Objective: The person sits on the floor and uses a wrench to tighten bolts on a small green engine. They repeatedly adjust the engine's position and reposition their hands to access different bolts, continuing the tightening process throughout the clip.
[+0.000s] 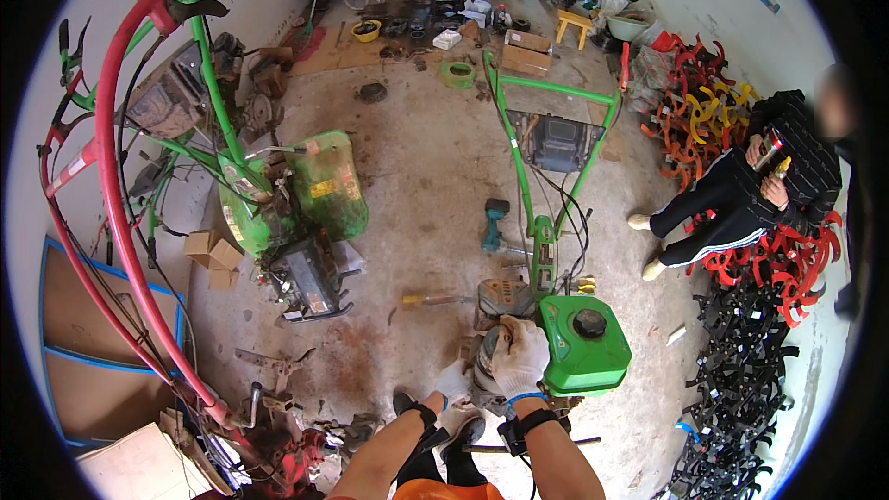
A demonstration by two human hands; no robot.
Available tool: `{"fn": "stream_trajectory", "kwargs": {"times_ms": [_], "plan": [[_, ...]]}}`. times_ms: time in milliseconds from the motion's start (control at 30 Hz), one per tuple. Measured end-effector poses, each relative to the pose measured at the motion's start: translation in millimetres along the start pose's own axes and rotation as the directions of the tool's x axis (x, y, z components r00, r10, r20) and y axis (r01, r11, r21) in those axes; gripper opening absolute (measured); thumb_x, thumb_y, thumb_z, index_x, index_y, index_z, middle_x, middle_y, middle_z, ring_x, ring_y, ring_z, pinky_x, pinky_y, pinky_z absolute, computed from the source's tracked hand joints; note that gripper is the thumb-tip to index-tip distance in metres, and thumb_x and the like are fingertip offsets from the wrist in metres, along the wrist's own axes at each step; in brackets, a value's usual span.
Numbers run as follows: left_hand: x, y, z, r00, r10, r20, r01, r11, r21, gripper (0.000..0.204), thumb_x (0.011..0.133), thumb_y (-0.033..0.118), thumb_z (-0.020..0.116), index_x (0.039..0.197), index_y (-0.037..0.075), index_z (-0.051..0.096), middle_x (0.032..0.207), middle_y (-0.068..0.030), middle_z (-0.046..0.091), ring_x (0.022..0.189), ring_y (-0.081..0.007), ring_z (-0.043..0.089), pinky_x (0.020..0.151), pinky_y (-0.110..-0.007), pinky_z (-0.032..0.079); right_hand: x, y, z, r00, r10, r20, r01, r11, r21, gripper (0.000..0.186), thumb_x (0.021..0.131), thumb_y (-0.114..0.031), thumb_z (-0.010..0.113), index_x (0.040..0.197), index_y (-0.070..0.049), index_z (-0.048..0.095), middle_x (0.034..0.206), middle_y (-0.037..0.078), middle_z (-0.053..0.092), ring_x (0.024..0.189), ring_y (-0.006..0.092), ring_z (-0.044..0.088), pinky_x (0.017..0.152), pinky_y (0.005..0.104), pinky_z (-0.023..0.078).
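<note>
A green tiller frame (514, 143) stands in front of me, with its engine (505, 301) at the near end. The engine's green fuel tank (569, 372), with a black cap (589, 323), lies just right of my right hand. My right hand (520, 352), in a white glove, is closed over the round grey near part of the engine; what is in its fingers is hidden. My left hand (454, 381), gloved too, touches the left side of that part, its fingertips mostly hidden. A yellow-handled screwdriver (426, 300) and a teal cordless power tool (495, 222) lie on the floor.
Another green tiller (329, 190) and red handlebars (116, 130) stand at left, near a cardboard box (213, 257). A person (741, 181) sits at right, holding a can and something yellow, among piles of red (792, 268) and black tiller blades (736, 370). Several parts lie far back.
</note>
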State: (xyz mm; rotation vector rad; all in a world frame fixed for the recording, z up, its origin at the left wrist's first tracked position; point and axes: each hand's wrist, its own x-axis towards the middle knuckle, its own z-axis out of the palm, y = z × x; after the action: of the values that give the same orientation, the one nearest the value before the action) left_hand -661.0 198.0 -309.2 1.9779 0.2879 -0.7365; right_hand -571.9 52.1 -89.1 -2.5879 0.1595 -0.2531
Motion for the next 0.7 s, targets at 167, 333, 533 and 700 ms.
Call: {"fn": "stream_trajectory", "kwargs": {"times_ms": [167,333,533,700], "plan": [[6,0,-8,0.997,0.055,0.053,-0.066,0.97,0.234,0.033,0.108,0.028,0.057,0.128,0.006,0.071,0.102,-0.0283,0.08,0.097,-0.0492,0.078,0.082,-0.056,0.062,1,-2,-2,1.0,-0.013,0.007,0.013,1.0,0.019,0.016,0.097,-0.016,0.078,0.112,-0.015,0.08,0.108,0.009,0.077,0.102,0.0364,0.072,0.091,0.0488,0.057],[5,-18,9,0.985,0.155,-0.074,-0.158,0.986,-0.047,0.03,0.107,0.027,0.059,0.127,0.007,0.07,0.104,-0.0277,0.079,0.095,-0.0479,0.078,0.08,-0.053,0.062,1,-2,-3,0.999,-0.028,-0.019,0.028,0.999,0.022,0.015,0.096,-0.017,0.078,0.111,-0.015,0.08,0.108,0.01,0.077,0.102,0.0364,0.072,0.09,0.049,0.057],[13,-14,2,0.993,0.104,0.053,-0.113,0.974,0.196,0.029,0.109,0.026,0.058,0.127,0.007,0.07,0.102,-0.0282,0.079,0.097,-0.0473,0.078,0.081,-0.051,0.062,0,-2,-1,1.0,-0.012,-0.009,0.012,1.0,0.019,0.016,0.096,-0.014,0.078,0.112,-0.014,0.079,0.109,0.01,0.077,0.103,0.0362,0.072,0.091,0.049,0.057],[6,-5,-2,0.994,0.107,-0.016,-0.104,0.988,0.115,0.03,0.108,0.028,0.06,0.123,0.005,0.07,0.103,-0.0306,0.078,0.099,-0.0499,0.076,0.083,-0.055,0.061,0,0,1,0.999,-0.026,-0.02,0.026,0.999,0.025,0.016,0.096,-0.015,0.077,0.112,-0.014,0.08,0.107,0.011,0.077,0.101,0.0371,0.072,0.089,0.0499,0.057]]}}
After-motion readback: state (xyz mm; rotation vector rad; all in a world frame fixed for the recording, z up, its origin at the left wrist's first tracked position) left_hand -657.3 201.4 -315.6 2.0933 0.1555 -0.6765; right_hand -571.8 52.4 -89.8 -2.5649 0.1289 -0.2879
